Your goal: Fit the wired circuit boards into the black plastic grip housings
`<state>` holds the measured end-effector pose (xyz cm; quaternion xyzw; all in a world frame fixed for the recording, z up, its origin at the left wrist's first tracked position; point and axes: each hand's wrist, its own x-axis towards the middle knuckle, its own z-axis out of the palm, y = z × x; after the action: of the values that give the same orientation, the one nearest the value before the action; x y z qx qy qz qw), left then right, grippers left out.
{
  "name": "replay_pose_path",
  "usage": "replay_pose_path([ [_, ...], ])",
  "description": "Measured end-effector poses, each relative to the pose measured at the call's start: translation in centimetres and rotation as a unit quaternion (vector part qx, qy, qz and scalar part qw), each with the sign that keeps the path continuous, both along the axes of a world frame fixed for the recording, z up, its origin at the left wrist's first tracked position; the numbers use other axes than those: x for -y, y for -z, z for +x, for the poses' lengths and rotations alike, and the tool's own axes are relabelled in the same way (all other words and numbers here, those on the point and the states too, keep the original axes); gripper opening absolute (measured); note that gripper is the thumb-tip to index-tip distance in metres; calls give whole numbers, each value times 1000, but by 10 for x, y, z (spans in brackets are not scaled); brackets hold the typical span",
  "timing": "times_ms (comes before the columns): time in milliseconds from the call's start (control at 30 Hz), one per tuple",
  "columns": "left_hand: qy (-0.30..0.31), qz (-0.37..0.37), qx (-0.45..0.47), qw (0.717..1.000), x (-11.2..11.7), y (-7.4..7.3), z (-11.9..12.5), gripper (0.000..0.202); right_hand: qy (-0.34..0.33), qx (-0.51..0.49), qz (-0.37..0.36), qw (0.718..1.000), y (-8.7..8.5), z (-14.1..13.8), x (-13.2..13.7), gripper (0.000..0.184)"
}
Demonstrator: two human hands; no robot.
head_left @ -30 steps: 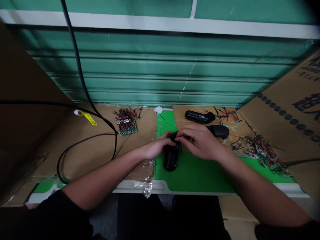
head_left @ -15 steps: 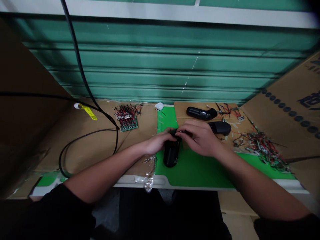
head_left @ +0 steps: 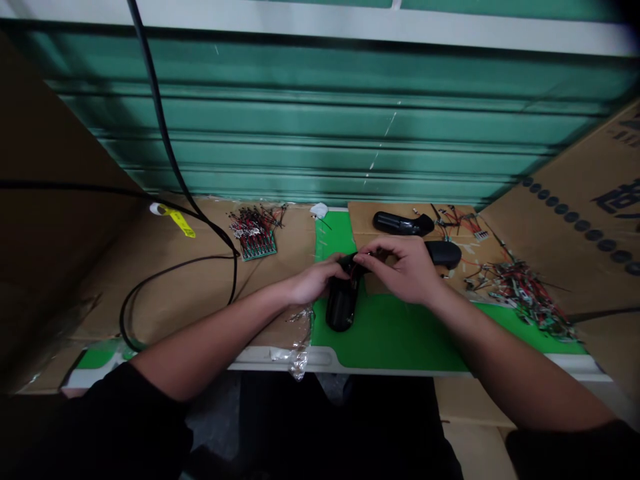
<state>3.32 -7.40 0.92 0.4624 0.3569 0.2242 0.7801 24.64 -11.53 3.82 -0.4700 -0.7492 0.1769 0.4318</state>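
A black plastic housing (head_left: pixel 341 308) with a rounded lower end stands out against the green mat (head_left: pixel 400 340). Around its upper part, my left hand (head_left: pixel 316 281) is closed, thumb on top. My right hand (head_left: pixel 403 267) pinches at the housing's upper end; whatever is between the fingertips is too small to make out. Thin reddish wire shows near those fingertips. Just beyond my right hand lie a glossy black curved shell (head_left: pixel 403 223) and a matte black shell (head_left: pixel 444 254), the second partly hidden by the hand.
Wired green circuit boards (head_left: pixel 259 243) lie on cardboard at left. A tangled heap of wired parts (head_left: pixel 533 297) sits at right, with more wires (head_left: pixel 457 220) behind. Black cables (head_left: pixel 165 133) cross the left side. Cardboard walls and a green ribbed panel (head_left: pixel 300 120) enclose the table.
My right hand has shifted slightly, its fingertips still at the housing's top. Reddish wire now shows there. My left hand keeps its hold.
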Motion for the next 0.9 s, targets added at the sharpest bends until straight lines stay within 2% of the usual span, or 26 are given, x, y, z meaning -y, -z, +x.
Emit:
replay_pose_path([
  [133,-2,-10,12,1000,2,1,-1,34,17,-37,-10,999,4,-7,3,22],
  [400,12,119,-64,991,-2,2,-5,28,28,-67,5,997,12,-16,4,23],
  [567,8,163,-27,986,-7,13,-7,15,19,-40,21,999,11,-15,3,21],
  [767,-7,150,-20,988,-6,22,-6,20,-28,47,126,991,6,-6,2,12],
  [900,-8,161,-43,986,-8,20,-8,18,-21,80,175,981,7,-1,1,12],
])
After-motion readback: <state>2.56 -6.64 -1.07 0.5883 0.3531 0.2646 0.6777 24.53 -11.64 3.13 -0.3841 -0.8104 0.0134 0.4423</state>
